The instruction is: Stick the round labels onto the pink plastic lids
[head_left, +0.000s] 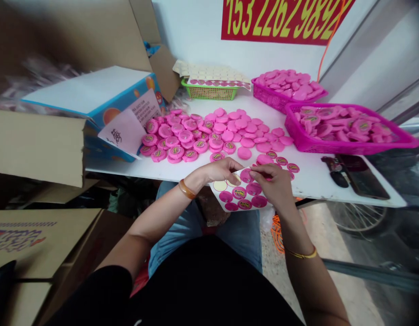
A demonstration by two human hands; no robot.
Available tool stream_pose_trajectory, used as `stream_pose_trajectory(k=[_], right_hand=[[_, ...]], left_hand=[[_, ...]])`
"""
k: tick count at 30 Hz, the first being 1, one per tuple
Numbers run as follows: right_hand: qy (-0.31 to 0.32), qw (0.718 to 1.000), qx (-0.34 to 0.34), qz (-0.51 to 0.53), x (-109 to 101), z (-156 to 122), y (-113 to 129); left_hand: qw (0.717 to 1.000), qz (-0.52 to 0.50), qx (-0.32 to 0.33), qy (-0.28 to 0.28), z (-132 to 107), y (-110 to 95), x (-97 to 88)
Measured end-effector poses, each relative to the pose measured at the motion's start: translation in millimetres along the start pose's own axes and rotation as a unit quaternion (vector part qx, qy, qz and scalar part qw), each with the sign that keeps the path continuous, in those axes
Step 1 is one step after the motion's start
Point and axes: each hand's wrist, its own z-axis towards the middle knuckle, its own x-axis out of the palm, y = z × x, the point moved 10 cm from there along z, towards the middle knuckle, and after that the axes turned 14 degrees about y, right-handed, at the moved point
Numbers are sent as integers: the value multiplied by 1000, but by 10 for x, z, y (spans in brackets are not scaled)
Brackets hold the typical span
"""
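Note:
My left hand (223, 171) grips the edge of a sheet of round pink stickers (238, 194), and several spots on the sheet are bare. My right hand (269, 182) pinches a pink sticker (246, 175) at the top of the sheet, lifting it partly away. Loose stickers (282, 160) lie just beyond the sheet on the white table (314, 183). Farther off, pink plastic discs without labels (240, 129) are spread out. To their left sit pink discs with labels (172, 140).
Two magenta baskets of pink discs (348, 131) stand at the right, and a green basket (209, 90) holds sticker sheets at the back. A phone (362, 176) lies near the right table edge. Cardboard boxes (36, 149) crowd the left side.

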Motion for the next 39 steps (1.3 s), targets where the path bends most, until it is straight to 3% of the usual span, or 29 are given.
stream_pose_trajectory(k=[6, 12, 21, 25, 29, 32, 34, 36, 39], right_hand=[[-86, 989, 10, -123, -21, -127, 103], [-130, 975, 17, -180, 57, -249, 91], [-143, 975, -2, -172, 79, -214, 69], [-142, 974, -4, -178, 87, -179, 67], [-108, 976, 40, -183, 161, -98, -76], [-74, 977, 93, -177, 230, -42, -218], [-64, 976, 113, -175, 257, -30, -264], [-65, 976, 111, -175, 270, -31, -263], [-68, 977, 101, -177, 278, -42, -246]], left_hand=[[999, 34, 39, 4, 98, -72, -48], [1000, 8, 26, 7, 203, 31, -122], [999, -37, 8, 33, 248, 69, -114], [999, 27, 16, 39, 283, 33, -154], [990, 135, 4, 26, 285, -15, -286], [974, 224, -21, -11, 290, -76, -492], [952, 287, -25, -101, 292, -195, -741], [911, 362, -11, -196, 307, -361, -929], [852, 477, -10, -216, 479, -466, -909]])
